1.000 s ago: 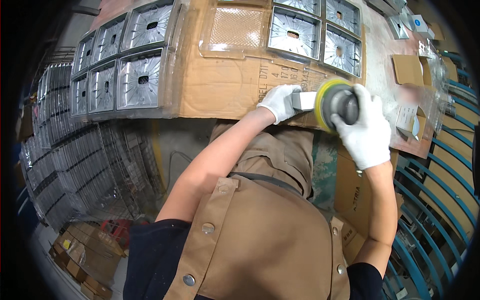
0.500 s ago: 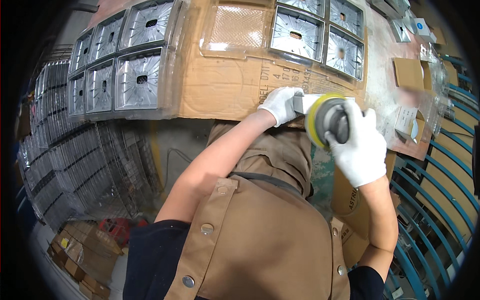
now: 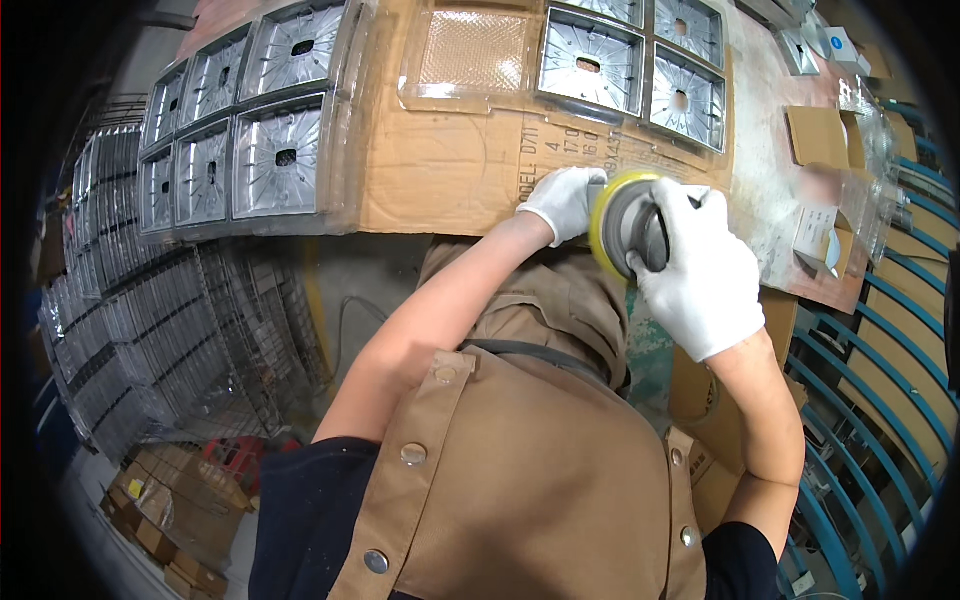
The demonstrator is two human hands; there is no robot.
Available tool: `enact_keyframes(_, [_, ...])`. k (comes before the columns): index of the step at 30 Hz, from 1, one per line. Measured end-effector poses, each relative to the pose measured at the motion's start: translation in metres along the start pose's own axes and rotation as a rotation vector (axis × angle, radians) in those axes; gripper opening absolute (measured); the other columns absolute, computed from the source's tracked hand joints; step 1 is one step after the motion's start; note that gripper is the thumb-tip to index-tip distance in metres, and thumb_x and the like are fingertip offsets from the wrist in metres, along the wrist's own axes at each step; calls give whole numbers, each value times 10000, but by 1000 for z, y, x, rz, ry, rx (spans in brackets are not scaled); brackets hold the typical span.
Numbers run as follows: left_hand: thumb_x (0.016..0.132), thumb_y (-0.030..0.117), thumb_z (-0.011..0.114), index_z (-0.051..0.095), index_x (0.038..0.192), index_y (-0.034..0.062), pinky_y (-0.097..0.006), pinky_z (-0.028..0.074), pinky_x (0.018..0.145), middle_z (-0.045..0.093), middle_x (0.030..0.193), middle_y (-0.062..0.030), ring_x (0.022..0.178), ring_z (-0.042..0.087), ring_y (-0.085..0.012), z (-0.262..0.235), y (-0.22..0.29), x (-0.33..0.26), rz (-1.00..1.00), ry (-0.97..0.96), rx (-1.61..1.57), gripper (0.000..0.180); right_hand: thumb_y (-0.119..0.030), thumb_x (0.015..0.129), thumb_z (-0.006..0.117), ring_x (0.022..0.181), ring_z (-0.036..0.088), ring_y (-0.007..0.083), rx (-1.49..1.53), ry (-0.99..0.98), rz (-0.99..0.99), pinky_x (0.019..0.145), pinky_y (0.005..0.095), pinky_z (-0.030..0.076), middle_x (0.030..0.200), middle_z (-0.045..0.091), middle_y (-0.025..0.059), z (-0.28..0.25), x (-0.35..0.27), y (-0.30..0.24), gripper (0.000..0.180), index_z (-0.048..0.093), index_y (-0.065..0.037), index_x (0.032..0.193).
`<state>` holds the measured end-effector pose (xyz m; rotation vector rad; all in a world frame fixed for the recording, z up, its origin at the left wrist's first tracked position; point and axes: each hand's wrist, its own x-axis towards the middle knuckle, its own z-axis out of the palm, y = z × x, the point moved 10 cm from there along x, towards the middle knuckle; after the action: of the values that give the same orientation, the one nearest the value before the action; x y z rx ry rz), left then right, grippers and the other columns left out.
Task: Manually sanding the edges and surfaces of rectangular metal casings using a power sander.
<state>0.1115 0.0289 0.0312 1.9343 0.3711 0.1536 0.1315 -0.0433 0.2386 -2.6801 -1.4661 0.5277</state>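
My right hand, in a white glove, is wrapped round a round palm sander with a yellow-rimmed disc and a dark grey body. Its disc is tilted on edge, facing left against a metal part that is mostly hidden behind it. My left hand, also gloved in white, closes on the left end of that metal part at the front edge of the table. Beyond both hands lies flat brown cardboard. On it, square cast-metal housings stand in rows at the back right.
A clear plastic tray with several square housings sits at the left. An unfilled clear tray lies mid-table. Small open cartons stand at the right, near blue curved rails. Stacked clear trays stand behind wire mesh at the left.
My right hand has shifted the sander a little to the left, over more of the metal part. My left hand stays nearly in place.
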Motion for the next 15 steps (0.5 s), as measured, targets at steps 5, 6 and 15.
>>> enact_keyframes(5, [890,213,660,701,963,85,-463,533,839,715,973,-208,964,667,-422,6,-2,2,-41,-65,-17,153,-147,761,827,934,669,414,24,20,22,792,454,570,1172,569,195,-1,-1,3,631,527,-146,1317])
enact_keyframes(6, [894,219,661,701,957,86,-463,533,836,715,966,-207,958,668,-421,3,0,2,13,-30,8,152,-147,761,827,934,669,414,27,20,24,792,454,570,1172,569,195,0,0,3,631,527,-146,1317])
enact_keyframes(15, [792,261,755,692,941,91,-438,532,785,713,907,-194,893,676,-400,6,-4,2,-50,-67,21,235,-237,783,816,931,671,424,12,177,216,837,500,566,1117,568,211,-21,-12,81,657,512,-191,1363])
